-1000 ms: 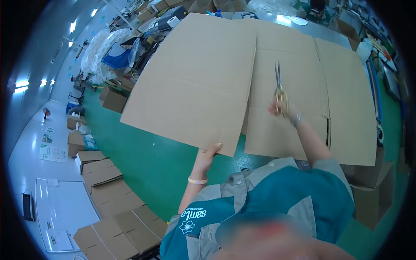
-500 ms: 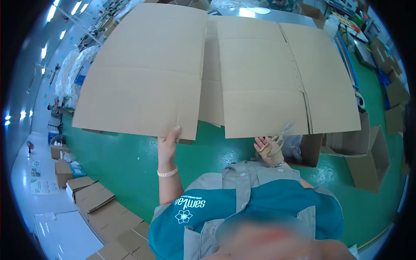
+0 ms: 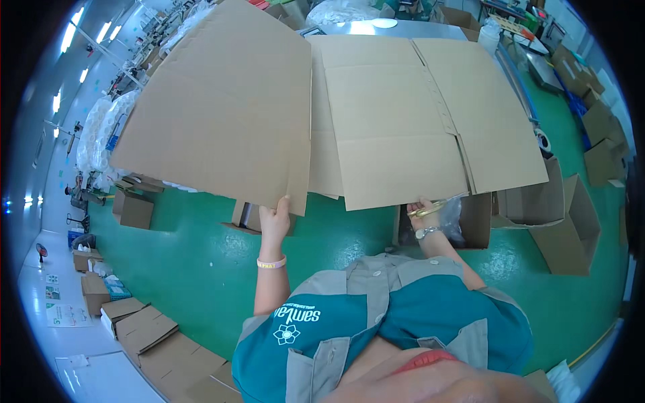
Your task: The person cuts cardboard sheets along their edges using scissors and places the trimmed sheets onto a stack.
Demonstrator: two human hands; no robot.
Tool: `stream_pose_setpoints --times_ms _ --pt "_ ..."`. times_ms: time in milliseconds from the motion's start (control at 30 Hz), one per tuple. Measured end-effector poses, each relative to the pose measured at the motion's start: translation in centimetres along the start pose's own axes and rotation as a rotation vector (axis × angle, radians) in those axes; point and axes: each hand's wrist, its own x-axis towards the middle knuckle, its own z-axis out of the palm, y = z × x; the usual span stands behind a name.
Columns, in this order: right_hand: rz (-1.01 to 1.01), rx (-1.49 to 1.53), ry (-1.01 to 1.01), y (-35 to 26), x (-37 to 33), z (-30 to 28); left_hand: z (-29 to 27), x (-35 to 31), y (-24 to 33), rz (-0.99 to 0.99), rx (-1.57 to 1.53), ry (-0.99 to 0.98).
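Cardboard sheets (image 3: 228, 107) look matt, the floor (image 3: 336, 228) glossy.

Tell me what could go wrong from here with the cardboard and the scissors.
The right grip holds gold-handled scissors close to the near edge of the right cardboard panel, so they might snag or scratch it.

The left grip pinches only the near edge of the large left cardboard panel, so that panel could bend or slip.
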Motion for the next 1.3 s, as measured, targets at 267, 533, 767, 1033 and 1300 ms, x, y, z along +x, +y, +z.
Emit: stream_pose_setpoints --times_ms 267,533,767,1033,1300 --pt "-0.074 0.272 -0.191 -8.1 -9.3 7.2 1.5 0.2 -2.6 -0.038 -0.173 -0.099" --pt "-0.010 0.224 -0.230 -6.6 -9.0 6.8 13.6 -0.4 -8.4 -0.592 -0.852 -0.306" --pt "0.135 0.125 -0.251 -2.2 -8.9 7.5 14.8 -6.0 -5.2 -0.714 -0.507 -1.364" --pt "-0.316 -1.226 -0.214 -4.2 -11.2 2.5 20.2 -0.1 -6.0 -0.758 -0.952 -0.729" --pt "-1.532 -2.171 0.052 -14.9 -3.7 2.1 21.8 3.9 -2.8 -0.645 -0.781 -0.692"
